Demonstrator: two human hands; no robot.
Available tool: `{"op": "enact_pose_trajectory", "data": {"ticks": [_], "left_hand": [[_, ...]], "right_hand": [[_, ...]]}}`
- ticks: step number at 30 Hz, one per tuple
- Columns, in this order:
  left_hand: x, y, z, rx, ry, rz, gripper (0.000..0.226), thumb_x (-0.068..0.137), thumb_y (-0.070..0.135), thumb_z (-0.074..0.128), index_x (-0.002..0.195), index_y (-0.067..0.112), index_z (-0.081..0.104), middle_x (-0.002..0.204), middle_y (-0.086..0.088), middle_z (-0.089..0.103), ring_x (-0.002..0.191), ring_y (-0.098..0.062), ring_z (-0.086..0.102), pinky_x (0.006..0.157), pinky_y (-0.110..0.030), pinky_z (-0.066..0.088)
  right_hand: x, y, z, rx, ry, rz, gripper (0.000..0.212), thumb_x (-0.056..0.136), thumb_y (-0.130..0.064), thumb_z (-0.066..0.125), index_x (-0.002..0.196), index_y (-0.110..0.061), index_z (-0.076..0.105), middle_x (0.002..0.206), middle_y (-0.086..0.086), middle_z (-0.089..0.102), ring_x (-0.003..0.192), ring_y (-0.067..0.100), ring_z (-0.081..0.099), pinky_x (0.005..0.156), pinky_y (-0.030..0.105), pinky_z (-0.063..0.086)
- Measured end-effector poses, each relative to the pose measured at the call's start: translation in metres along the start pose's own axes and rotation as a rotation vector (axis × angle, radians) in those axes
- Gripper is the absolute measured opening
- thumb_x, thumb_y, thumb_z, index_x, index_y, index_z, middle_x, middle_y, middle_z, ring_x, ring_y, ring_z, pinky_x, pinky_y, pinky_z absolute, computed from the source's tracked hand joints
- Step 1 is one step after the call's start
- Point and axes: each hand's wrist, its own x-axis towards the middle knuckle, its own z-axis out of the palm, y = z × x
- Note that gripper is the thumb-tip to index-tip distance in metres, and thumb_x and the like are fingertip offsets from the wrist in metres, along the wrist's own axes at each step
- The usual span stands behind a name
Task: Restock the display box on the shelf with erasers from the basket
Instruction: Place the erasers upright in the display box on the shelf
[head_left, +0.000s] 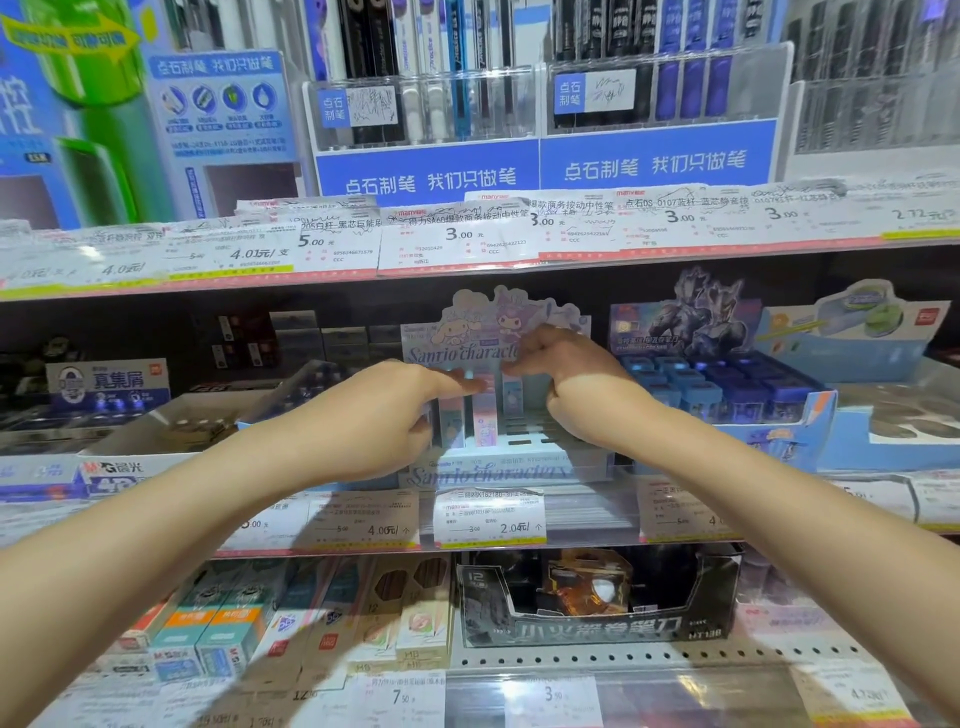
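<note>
Presently: both hands at display box (498, 462) on shelf. Left hand (384, 415) pinching upright eraser (484, 410), seating it; right hand (566, 374) curled, contents unclear.

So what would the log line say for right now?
stage: restocking | left hand: touching eraser in display box | right hand: fingers curled over box | basket: not in view
</note>
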Motion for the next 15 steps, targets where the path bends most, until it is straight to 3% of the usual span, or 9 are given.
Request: {"op": "enact_pose_trajectory", "data": {"ticks": [3,4,6,9,11,13,15], "left_hand": [[-0.002,0.008,-0.001,-0.182,0.129,-0.029,0.043,0.081,0.007,0.048,0.119,0.027,0.056,0.110,-0.006,0.069,0.085,-0.025,0.067,0.080,-0.024,0.050],[-0.003,0.011,-0.002,-0.225,0.201,-0.051,0.032,0.081,0.009,0.051,0.108,0.023,0.058,0.103,-0.007,0.069,0.084,-0.026,0.065,0.078,-0.027,0.050],[-0.004,0.017,-0.006,-0.343,0.283,-0.092,0.018,0.077,0.008,0.056,0.092,0.017,0.055,0.094,-0.006,0.064,0.058,-0.018,0.054,0.058,-0.028,0.043],[-0.006,0.027,-0.012,-0.701,0.193,-0.150,0.020,0.074,-0.005,0.056,0.086,0.010,0.051,0.081,-0.006,0.056,0.037,-0.010,0.037,0.041,-0.020,0.032],[-0.006,0.030,-0.013,-0.880,0.097,-0.173,0.023,0.067,-0.006,0.058,0.084,0.006,0.049,0.069,-0.004,0.053,0.033,-0.005,0.034,0.035,-0.016,0.027],[-0.005,0.030,-0.012,-0.968,0.015,-0.160,0.024,0.057,-0.001,0.054,0.078,0.003,0.043,0.051,0.003,0.047,0.035,-0.005,0.032,0.035,-0.016,0.024],[-0.004,0.031,-0.012,-1.032,-0.059,-0.132,0.020,0.053,-0.002,0.048,0.072,-0.004,0.041,0.048,-0.009,0.041,0.037,-0.006,0.027,0.036,-0.016,0.021]], "right_hand": [[-0.006,-0.001,0.000,-0.064,0.019,-0.044,0.053,0.082,0.007,0.041,0.129,-0.017,0.050,0.138,0.007,0.044,0.125,0.025,0.043,0.102,0.029,0.038],[-0.009,-0.001,0.001,-0.076,0.076,-0.079,0.056,0.080,0.008,0.040,0.128,-0.018,0.050,0.137,0.006,0.045,0.124,0.025,0.044,0.102,0.031,0.039],[-0.019,-0.002,0.005,-0.019,0.259,-0.168,0.050,0.080,0.004,0.043,0.124,-0.018,0.053,0.131,0.005,0.051,0.118,0.022,0.048,0.100,0.032,0.041],[-0.034,-0.015,0.002,0.253,0.434,-0.305,0.029,0.080,-0.005,0.052,0.106,-0.014,0.062,0.098,-0.009,0.061,0.091,0.000,0.054,0.085,0.016,0.042],[-0.043,-0.029,-0.001,0.418,0.435,-0.391,0.016,0.079,-0.009,0.058,0.093,-0.013,0.066,0.083,-0.016,0.060,0.078,-0.005,0.054,0.074,0.007,0.039],[-0.049,-0.041,-0.004,0.494,0.390,-0.425,0.009,0.079,-0.013,0.064,0.087,-0.013,0.068,0.081,-0.008,0.066,0.078,0.003,0.058,0.072,0.010,0.042],[-0.053,-0.049,-0.006,0.562,0.307,-0.402,0.007,0.079,-0.017,0.068,0.085,-0.012,0.069,0.083,0.002,0.070,0.078,0.013,0.062,0.067,0.013,0.044]]}}
